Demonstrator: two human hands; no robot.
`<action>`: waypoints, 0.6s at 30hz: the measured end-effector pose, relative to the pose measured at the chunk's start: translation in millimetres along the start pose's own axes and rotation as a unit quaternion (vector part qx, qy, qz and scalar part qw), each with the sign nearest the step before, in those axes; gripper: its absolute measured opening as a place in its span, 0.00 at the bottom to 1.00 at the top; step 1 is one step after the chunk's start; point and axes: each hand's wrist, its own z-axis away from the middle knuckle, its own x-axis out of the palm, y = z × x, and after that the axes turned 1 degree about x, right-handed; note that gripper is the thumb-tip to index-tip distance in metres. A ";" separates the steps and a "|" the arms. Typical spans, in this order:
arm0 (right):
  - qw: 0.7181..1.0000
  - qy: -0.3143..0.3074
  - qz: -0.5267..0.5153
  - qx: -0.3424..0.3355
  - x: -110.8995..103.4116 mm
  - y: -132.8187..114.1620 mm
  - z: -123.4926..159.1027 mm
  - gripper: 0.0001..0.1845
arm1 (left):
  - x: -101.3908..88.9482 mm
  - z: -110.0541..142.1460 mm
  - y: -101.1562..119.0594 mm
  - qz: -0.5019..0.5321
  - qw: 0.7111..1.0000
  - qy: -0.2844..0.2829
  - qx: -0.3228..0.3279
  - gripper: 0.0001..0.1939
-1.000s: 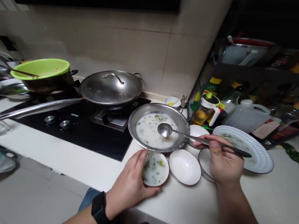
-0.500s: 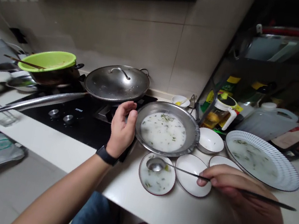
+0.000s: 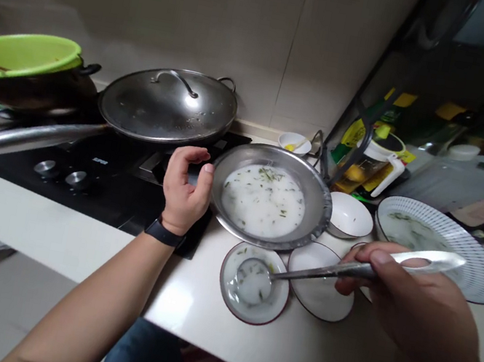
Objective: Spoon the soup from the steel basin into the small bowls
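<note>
a: so, what's in the right hand (image 3: 411,310)?
b: a steel ladle (image 3: 323,273). the fingers (image 3: 345,283) are curled shut round its handle, with the thumb (image 3: 378,258) lying along the top, and the pierced handle end sticks out past them. the ladle's bowl rests in thin milky liquid on a small red-rimmed white plate (image 3: 248,316), left of those fingers.
a: and the left hand (image 3: 185,186)?
b: half open, its fingers (image 3: 190,156) loosely curled round nothing. right beside them is a wide steel bowl (image 3: 310,218) of milky soup with green flecks. i can't tell whether they touch its rim.
a: what else is near?
b: just past the right fingers, a blue-striped plate (image 3: 478,273) holds more of the soup. a white dish (image 3: 319,301) lies just left of those fingers, and a small white bowl (image 3: 348,215) sits above them. left of the left fingers is a black gas hob (image 3: 81,190) with a lidded wok (image 3: 168,105) on it, and a black smartwatch (image 3: 165,233) circles that wrist.
</note>
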 end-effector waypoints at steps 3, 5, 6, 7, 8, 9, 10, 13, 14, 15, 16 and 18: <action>0.999 0.002 -0.022 0.047 -0.3 -1.7 -3.2 0.20 | 0.7 -1.5 -0.9 -0.004 1.000 -0.009 0.010 0.11; 0.997 0.028 -0.038 0.057 1.5 -3.8 -4.2 0.20 | 1.1 -1.4 -0.7 -0.012 1.000 -0.017 0.018 0.11; 0.997 0.040 -0.044 0.057 2.6 -5.2 -4.6 0.19 | 1.2 -1.2 -0.8 -0.016 0.999 -0.020 0.022 0.10; 0.996 0.047 -0.047 0.056 3.4 -6.7 -5.0 0.19 | 1.4 -1.1 -1.0 -0.020 0.999 -0.022 0.025 0.10; 0.996 0.053 -0.048 0.052 3.9 -8.5 -5.4 0.18 | 1.6 -1.0 -1.4 -0.022 0.999 -0.024 0.026 0.10; 0.996 0.059 -0.048 0.046 3.9 -10.4 -5.9 0.17 | 2.0 -1.0 -1.9 -0.022 0.999 -0.025 0.027 0.09; 0.996 0.067 -0.045 0.039 3.3 -12.7 -6.7 0.16 | 2.4 -1.1 -2.4 -0.021 0.999 -0.025 0.027 0.09; 0.993 0.109 -0.045 0.017 0.1 -21.0 -11.5 0.12 | 3.8 -0.9 -3.8 -0.018 0.999 -0.027 0.021 0.09; 0.991 0.125 -0.052 0.009 -0.8 -23.9 -14.3 0.10 | 4.2 -0.5 -4.0 -0.017 0.999 -0.029 0.017 0.09; 0.989 0.135 -0.060 -0.001 -1.3 -26.6 -17.7 0.09 | 4.5 -0.1 -3.8 -0.013 0.999 -0.030 0.011 0.10; 0.987 0.143 -0.072 -0.013 -1.3 -28.8 -21.5 0.09 | 4.6 0.6 -3.4 -0.008 0.999 -0.031 0.004 0.10; 0.984 0.148 -0.093 -0.035 0.7 -30.6 -29.2 0.09 | 4.3 2.1 -1.5 0.007 0.999 -0.037 -0.008 0.11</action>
